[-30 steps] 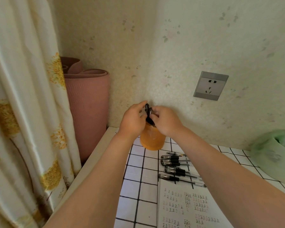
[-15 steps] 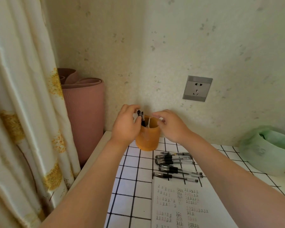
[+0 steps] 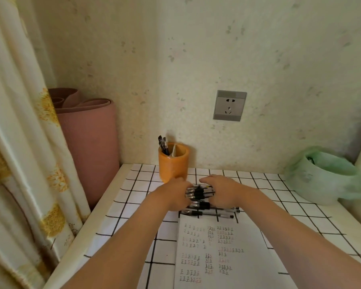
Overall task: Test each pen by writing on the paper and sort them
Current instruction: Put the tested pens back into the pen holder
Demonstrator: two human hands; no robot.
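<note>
Both hands have dropped away from the orange pen cup (image 3: 173,163) and down onto the row of pens (image 3: 200,192) lying on the checked tablecloth (image 3: 133,197). A few dark pens now stand in the cup's left compartment (image 3: 163,145), so that batch looks sorted and the next round is starting. The left hand (image 3: 175,195) and right hand (image 3: 221,192) press in from either side, fingers curled loosely around the upper pens, bunching them together. Whether the fingers have fully closed on the bundle, I cannot tell (the knuckles hide the tips). Two or three more pens lie just below, touching the top edge of the paper (image 3: 223,257), which is already covered in test marks.
</note>
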